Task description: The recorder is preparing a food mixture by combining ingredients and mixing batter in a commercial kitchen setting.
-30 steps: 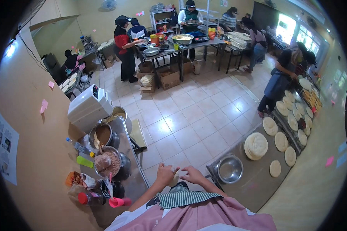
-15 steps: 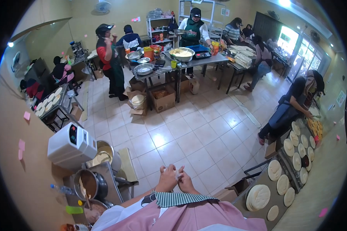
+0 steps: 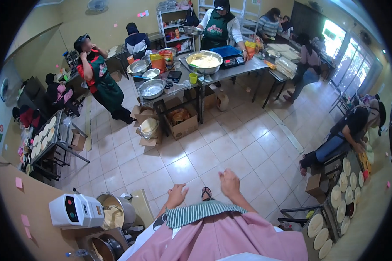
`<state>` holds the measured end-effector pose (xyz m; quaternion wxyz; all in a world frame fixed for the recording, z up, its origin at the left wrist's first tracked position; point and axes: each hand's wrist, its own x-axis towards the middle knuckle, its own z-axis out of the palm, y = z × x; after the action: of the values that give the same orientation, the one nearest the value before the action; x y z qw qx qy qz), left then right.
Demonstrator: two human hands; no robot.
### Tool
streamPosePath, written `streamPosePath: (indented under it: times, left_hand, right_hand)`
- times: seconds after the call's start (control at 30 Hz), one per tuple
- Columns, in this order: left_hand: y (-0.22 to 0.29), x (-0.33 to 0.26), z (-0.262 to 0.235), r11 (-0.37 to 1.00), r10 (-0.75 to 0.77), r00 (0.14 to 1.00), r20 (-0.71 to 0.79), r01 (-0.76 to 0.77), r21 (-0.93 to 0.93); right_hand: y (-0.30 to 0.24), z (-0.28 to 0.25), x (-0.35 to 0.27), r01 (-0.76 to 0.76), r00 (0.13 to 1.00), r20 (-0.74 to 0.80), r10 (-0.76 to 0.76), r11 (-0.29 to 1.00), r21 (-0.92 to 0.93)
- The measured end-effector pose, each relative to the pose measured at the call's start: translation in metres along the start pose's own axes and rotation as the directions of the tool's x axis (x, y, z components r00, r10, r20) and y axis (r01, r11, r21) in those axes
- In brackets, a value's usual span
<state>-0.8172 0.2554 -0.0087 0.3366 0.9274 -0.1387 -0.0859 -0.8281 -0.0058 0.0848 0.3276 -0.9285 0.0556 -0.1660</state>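
One striped cloth (image 3: 204,216) lies nearest us. Just beyond it, our left hand (image 3: 176,195) has its grip loosely spread; our right hand (image 3: 230,182) curls — whether around anything, we cannot tell. Near left, a mixing bowl (image 3: 129,213) holds pale batter (image 3: 113,218); on the far worktop (image 3: 249,67) stands a wide bowl (image 3: 206,69).

Near left, the bottom edge cuts off a metal pot (image 3: 114,246); from here the pink apron (image 3: 231,237) hides the wearer's other foot.
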Motion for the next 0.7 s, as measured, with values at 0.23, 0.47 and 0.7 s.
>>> streamPosePath:
  times: [0.23, 0.47, 0.7]
  left_hand:
    - [-0.067, 0.113, -0.027, 0.926, -0.368, 0.919, 0.145, 0.376, -0.031]
    - [-0.128, 0.241, 0.009, 0.855, -0.456, 0.863, 0.215, 0.492, -0.162]
    - [-0.121, 0.499, 0.001, 0.896, -0.44, 0.835, 0.332, 0.431, 0.105]
  right_hand:
    - [0.055, 0.001, 0.171, 0.003, 1.0, 0.002, -0.003, 0.998, 0.062]
    - [0.087, 0.033, 0.337, -0.147, 0.989, 0.015, 0.147, 0.976, 0.162]
    - [0.11, 0.056, 0.48, -0.266, 0.957, 0.194, 0.217, 0.923, 0.278]
